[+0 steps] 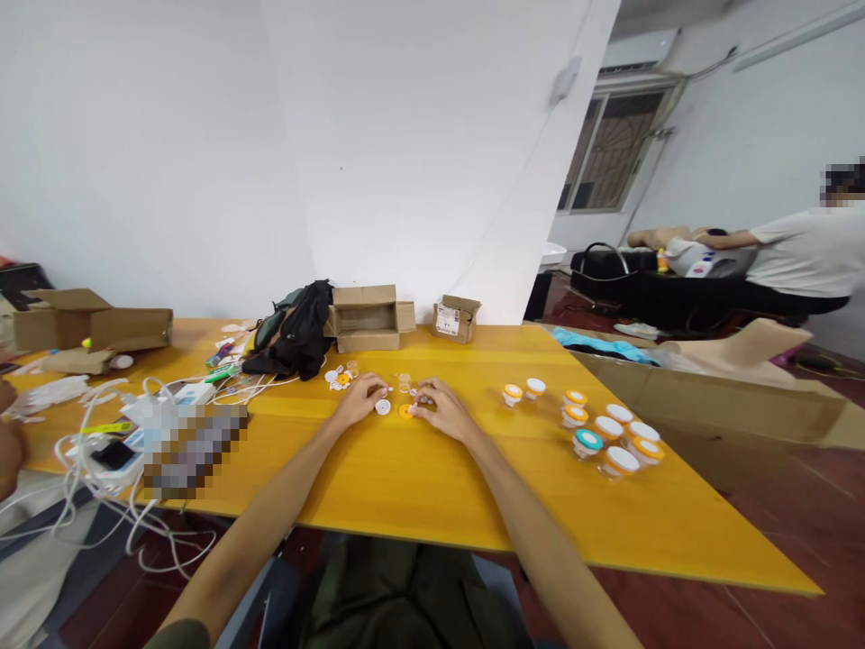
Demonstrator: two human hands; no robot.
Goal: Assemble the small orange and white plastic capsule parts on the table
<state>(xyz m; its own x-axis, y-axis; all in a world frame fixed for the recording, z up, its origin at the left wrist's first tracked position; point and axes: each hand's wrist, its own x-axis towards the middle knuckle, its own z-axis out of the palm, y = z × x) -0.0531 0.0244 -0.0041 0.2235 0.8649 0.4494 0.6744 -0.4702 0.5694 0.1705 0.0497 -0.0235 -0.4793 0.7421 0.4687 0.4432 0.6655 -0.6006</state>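
Note:
My left hand (361,400) is over the table with its fingers curled in a pinch. A tiny pale piece shows at its fingertips, too small to name. Just below them lies a white round lid (383,407). My right hand (443,409) is closed too, its fingertips around a small whitish part I cannot make out, right beside an orange disc (405,411). Between and beyond the hands stands a small clear cup (405,380). Loose white and orange round parts (340,376) lie past my left hand.
Several clear jars with white, orange and one teal lid (587,440) stand at the right. Behind are an open cardboard box (368,341), a smaller carton (456,320) and a black bag (301,333). Cables (145,487) tangle at left. Another person's hand (8,437) is at the left edge.

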